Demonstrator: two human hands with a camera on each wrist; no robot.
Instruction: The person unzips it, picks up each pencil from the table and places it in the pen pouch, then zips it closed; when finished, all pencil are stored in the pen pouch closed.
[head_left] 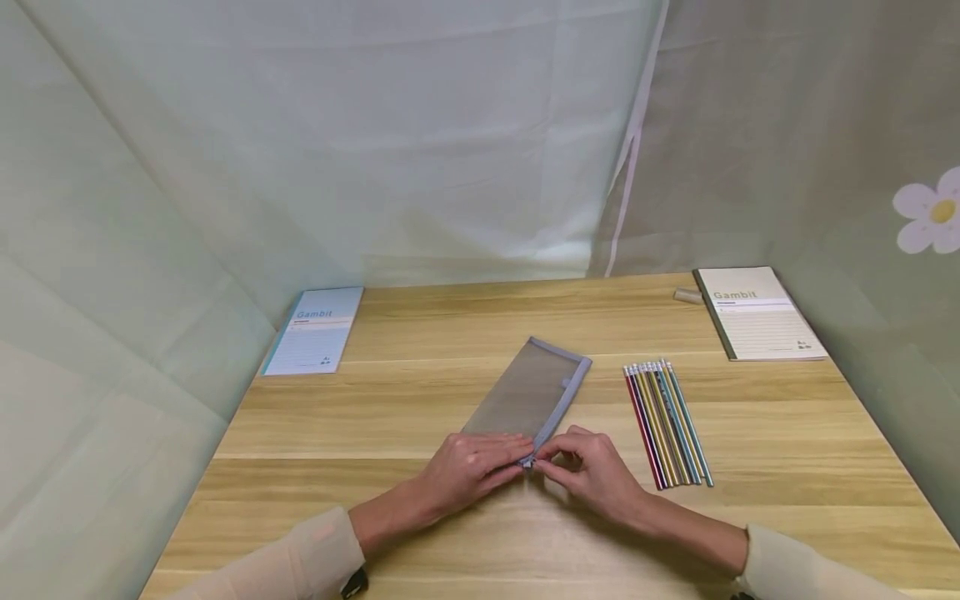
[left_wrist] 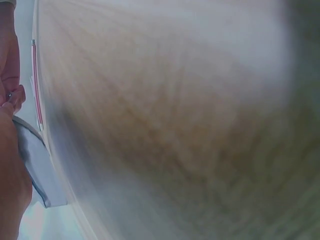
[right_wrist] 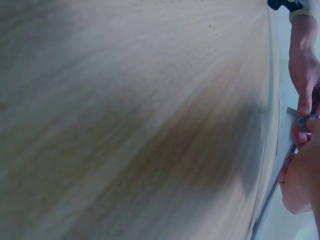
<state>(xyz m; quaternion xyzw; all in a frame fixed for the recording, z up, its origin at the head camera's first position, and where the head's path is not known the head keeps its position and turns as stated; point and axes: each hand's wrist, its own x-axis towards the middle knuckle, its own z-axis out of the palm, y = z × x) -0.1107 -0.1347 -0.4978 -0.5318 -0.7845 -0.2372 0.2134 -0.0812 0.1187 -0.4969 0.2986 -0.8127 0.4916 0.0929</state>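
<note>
Firstly, a blue notebook (head_left: pixel 311 333) lies at the far left of the wooden table (head_left: pixel 337 425). Next, the left hand (head_left: pixel 472 468) holds the near corner of a grey pouch (head_left: pixel 517 387), placed slantwise around the middle. The right hand (head_left: pixel 592 472) pinches this same corner. Further right lie pencils (head_left: pixel 666 423), then a white notebook (head_left: pixel 763 317).

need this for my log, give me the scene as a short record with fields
left hand: holds the pouch by its near end
right hand: pinches the pouch's near corner
pouch: grey with bluish trim, lying at a slant
pencils: side by side, right of the pouch
blue notebook: far left
cream notebook: far right
</note>
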